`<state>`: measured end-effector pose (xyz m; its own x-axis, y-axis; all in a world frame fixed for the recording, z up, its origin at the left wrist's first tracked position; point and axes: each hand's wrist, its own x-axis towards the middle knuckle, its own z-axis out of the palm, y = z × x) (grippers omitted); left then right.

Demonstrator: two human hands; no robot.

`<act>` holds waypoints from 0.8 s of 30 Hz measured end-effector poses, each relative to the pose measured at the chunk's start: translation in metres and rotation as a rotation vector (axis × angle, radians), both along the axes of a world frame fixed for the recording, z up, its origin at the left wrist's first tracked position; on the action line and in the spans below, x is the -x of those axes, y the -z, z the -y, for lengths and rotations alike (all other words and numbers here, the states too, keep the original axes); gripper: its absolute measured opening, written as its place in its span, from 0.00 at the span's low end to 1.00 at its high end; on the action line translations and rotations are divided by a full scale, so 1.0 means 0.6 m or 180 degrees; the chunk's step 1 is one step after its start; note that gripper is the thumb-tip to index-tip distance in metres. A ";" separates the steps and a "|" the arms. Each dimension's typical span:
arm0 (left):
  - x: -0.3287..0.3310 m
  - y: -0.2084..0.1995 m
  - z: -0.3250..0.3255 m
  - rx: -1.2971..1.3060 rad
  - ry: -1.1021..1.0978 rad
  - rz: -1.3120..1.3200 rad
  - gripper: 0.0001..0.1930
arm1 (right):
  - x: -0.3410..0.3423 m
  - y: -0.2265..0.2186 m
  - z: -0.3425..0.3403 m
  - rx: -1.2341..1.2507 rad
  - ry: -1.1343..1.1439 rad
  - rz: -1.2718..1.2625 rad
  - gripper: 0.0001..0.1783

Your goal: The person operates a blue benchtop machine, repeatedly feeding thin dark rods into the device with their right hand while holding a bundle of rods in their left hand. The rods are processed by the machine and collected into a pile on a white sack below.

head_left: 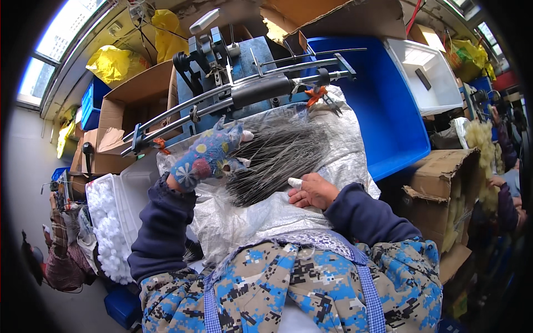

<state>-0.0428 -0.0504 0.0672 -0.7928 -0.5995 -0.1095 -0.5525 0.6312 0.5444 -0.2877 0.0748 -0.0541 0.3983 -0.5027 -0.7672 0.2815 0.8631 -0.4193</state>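
Note:
My left hand (208, 155), in a blue patterned fabric glove with bare or wrapped fingertips sticking out, is at the left end of a loose pile of thin grey metal wires (283, 158). Its two visible fingertips are spread apart, and I see nothing gripped between them. By the lower right of the pile is my right hand (312, 191), bare except for a white wrap on one finger. Its fingers are loosely bent and hold nothing I can see. Under the wires a white woven sack (347, 139) is spread across my front.
A blue metal machine (261, 53) with long rods and a dark roller (261, 90) stands beyond the wires. To its right are a blue bin (383, 111) and a white tray (425, 75). Cardboard boxes (438, 177) and a container of white pieces (108, 227) flank me. Other people work at both sides.

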 end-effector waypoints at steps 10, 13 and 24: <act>0.126 0.176 0.046 0.0815 0.0521 0.1839 0.52 | -0.058 0.035 0.009 0.0526 0.1463 0.0406 0.26; 0.114 0.179 0.015 0.0705 0.0443 0.1993 0.55 | -0.069 0.057 0.017 0.0661 0.1616 0.0504 0.23; 0.122 0.163 -0.043 -0.0384 -0.0343 0.1443 0.48 | -0.088 0.099 0.037 0.0009 0.2273 0.1267 0.24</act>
<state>-0.1159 -0.0245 -0.0309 -0.5831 -0.6374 -0.5037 -0.8099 0.5044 0.2994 -0.2350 0.0524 -0.1133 0.2236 -0.7401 -0.6342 0.8915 0.4183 -0.1738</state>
